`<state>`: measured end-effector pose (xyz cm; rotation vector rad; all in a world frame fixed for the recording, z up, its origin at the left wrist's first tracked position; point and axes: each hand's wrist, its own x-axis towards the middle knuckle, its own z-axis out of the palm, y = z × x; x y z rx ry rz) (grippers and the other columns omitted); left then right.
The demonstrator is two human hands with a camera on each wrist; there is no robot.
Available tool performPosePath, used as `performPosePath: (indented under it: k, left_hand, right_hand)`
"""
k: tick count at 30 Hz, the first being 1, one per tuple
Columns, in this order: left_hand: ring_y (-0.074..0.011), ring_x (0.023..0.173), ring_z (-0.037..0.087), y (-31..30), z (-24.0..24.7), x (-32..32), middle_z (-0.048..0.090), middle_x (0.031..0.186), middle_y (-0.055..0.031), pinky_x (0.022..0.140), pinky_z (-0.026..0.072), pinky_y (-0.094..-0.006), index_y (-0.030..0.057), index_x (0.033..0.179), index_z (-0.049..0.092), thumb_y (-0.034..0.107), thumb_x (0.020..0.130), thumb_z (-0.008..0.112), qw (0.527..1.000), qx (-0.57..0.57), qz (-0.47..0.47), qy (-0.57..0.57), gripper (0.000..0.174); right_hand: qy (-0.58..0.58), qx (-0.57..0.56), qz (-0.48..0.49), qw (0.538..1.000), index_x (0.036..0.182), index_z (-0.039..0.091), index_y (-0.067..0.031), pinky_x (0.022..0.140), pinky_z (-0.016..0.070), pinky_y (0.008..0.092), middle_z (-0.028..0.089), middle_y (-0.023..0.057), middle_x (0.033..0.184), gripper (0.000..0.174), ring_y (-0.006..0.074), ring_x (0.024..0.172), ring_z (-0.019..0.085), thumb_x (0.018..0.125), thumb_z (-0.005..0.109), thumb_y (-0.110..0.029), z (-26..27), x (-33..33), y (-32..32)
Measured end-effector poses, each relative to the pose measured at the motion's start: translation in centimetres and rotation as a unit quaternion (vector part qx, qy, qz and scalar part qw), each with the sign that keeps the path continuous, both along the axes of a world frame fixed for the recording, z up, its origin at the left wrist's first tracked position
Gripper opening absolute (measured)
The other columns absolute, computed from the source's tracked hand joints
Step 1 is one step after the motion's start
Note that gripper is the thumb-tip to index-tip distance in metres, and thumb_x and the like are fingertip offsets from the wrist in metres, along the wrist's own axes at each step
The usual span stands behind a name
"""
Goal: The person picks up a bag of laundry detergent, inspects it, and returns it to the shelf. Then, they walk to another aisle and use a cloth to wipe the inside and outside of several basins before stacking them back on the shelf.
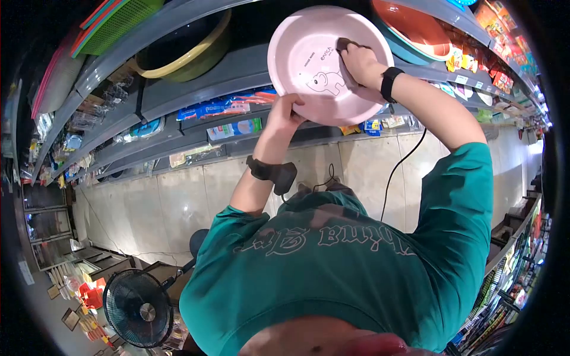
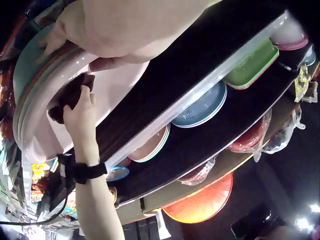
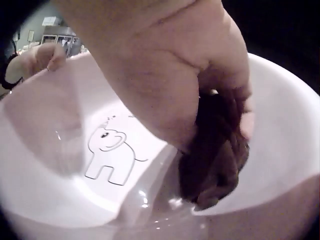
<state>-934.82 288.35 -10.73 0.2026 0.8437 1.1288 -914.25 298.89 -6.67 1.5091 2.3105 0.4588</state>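
A pale pink plastic basin [image 1: 287, 62] with an elephant drawing [image 3: 114, 157] on its bottom is tilted toward me at the shelf. My left hand [image 1: 285, 111] grips its near left rim, the thumb over the inner side. Inside the basin, my right hand [image 1: 362, 65] holds a bunched dark brown cloth [image 3: 212, 160] against the inner wall. In the left wrist view the same cloth [image 2: 72, 95] shows between the right fingers and the pink surface. Part of the cloth is hidden under the right palm.
On the same shelf, an olive basin [image 1: 205, 59] stands to the left and orange and teal basins [image 1: 415, 32] to the right. Packaged goods [image 1: 234, 129] lie on the lower shelves. A black cable [image 1: 395, 169] hangs below my right arm. Behind me stands a black fan [image 1: 139, 308].
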Motion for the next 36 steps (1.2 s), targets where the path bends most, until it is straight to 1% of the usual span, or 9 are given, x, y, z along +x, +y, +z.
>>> performPosePath:
  k: [5, 8, 11, 14, 20, 28, 29, 32, 36]
  left_hand:
    - [-0.0236, 0.090, 0.062, 0.4, 0.0, 0.3, 0.059, 0.100, -0.0122, 0.073, 0.0534, -0.0321, -0.0027, 0.103, 0.053, -0.003, 0.076, 0.054, 1.000, -0.018, -0.020, 0.010, 0.027]
    - [-0.0226, 0.092, 0.063, 1.1, -1.3, 0.9, 0.060, 0.102, -0.0123, 0.074, 0.0543, -0.0333, -0.0031, 0.106, 0.053, 0.000, 0.081, 0.055, 0.999, -0.023, -0.024, -0.007, 0.025]
    - [-0.0222, 0.095, 0.063, 1.1, -2.0, 0.9, 0.061, 0.105, -0.0114, 0.077, 0.0556, -0.0371, -0.0020, 0.114, 0.053, 0.006, 0.089, 0.053, 0.998, 0.012, -0.054, -0.034, 0.026]
    - [-0.0219, 0.094, 0.064, 0.7, -2.1, 1.4, 0.061, 0.105, -0.0113, 0.077, 0.0559, -0.0368, 0.0003, 0.115, 0.053, 0.006, 0.090, 0.051, 0.996, 0.048, -0.055, -0.041, 0.026]
    - [-0.0196, 0.085, 0.063, 0.5, -2.5, 1.4, 0.061, 0.097, -0.0093, 0.066, 0.0539, -0.0324, 0.0009, 0.108, 0.054, 0.001, 0.085, 0.053, 0.999, 0.032, -0.028, -0.026, 0.023]
    - [-0.0211, 0.095, 0.064, -1.0, -1.0, 1.8, 0.061, 0.101, -0.0124, 0.078, 0.0540, -0.0326, -0.0025, 0.110, 0.053, 0.000, 0.083, 0.058, 0.995, 0.072, 0.002, -0.074, 0.028]
    - [-0.0255, 0.107, 0.060, -2.9, -1.4, 2.5, 0.059, 0.115, -0.0155, 0.089, 0.0526, -0.0383, -0.0026, 0.116, 0.051, 0.006, 0.087, 0.059, 0.942, 0.320, 0.008, 0.096, 0.031]
    - [-0.0286, 0.111, 0.057, -0.2, 0.5, 3.6, 0.054, 0.122, -0.0166, 0.092, 0.0525, -0.0436, -0.0004, 0.118, 0.052, 0.012, 0.089, 0.061, 0.998, 0.010, 0.051, -0.020, 0.033]
    - [-0.0312, 0.113, 0.056, 0.2, 2.0, 4.2, 0.052, 0.122, -0.0165, 0.093, 0.0523, -0.0485, 0.0002, 0.117, 0.052, 0.013, 0.090, 0.062, 0.995, 0.037, 0.091, -0.024, 0.032]
  right_hand:
    - [-0.045, -0.257, 0.008, 0.965, 0.097, 0.073, -0.0046, 0.079, 0.0536, 0.0368, 0.070, 0.0176, 0.096, 0.032, 0.0310, 0.091, 0.067, 0.077, 0.067, -0.029, 1.6, -1.3, -2.8]
    - [0.108, -0.330, -0.002, 0.938, 0.096, 0.072, -0.0033, 0.077, 0.0529, 0.0376, 0.069, 0.0197, 0.092, 0.033, 0.0321, 0.087, 0.067, 0.079, 0.062, -0.030, 1.8, -1.6, -4.0]
    - [0.259, -0.291, 0.124, 0.913, 0.085, 0.069, 0.0022, 0.072, 0.0515, 0.0413, 0.068, 0.0221, 0.084, 0.032, 0.0339, 0.079, 0.067, 0.081, 0.059, -0.028, -1.0, -2.3, -3.8]
    - [0.374, -0.186, 0.266, 0.869, 0.099, 0.056, 0.0023, 0.072, 0.0498, 0.0414, 0.055, 0.0231, 0.096, 0.033, 0.0387, 0.086, 0.061, 0.085, 0.060, -0.027, -1.7, -3.5, -5.6]
    - [0.145, -0.063, 0.341, 0.927, 0.110, 0.051, -0.0056, 0.066, 0.0569, 0.0406, 0.052, 0.0171, 0.109, 0.029, 0.0365, 0.092, 0.061, 0.085, 0.056, -0.017, -4.8, -3.9, -1.2]
    - [0.065, -0.017, 0.190, 0.980, 0.114, 0.052, -0.0116, 0.080, 0.0533, 0.0404, 0.058, 0.0101, 0.115, 0.030, 0.0318, 0.097, 0.063, 0.086, 0.060, -0.016, -0.3, 2.7, 4.9]
    - [0.105, -0.033, 0.172, 0.979, 0.113, 0.053, -0.0102, 0.079, 0.0529, 0.0403, 0.059, 0.0114, 0.112, 0.030, 0.0320, 0.095, 0.064, 0.085, 0.060, -0.016, 0.3, 3.1, 3.7]
    - [0.178, -0.288, 0.131, 0.932, 0.108, 0.055, -0.0078, 0.076, 0.0515, 0.0406, 0.064, 0.0151, 0.102, 0.029, 0.0333, 0.092, 0.063, 0.080, 0.061, -0.014, 0.9, 4.2, 2.1]
    - [0.265, -0.251, 0.275, 0.890, 0.110, 0.055, -0.0047, 0.084, 0.0467, 0.0403, 0.061, 0.0152, 0.105, 0.044, 0.0353, 0.100, 0.057, 0.067, 0.065, 0.000, 5.6, 6.8, -3.7]
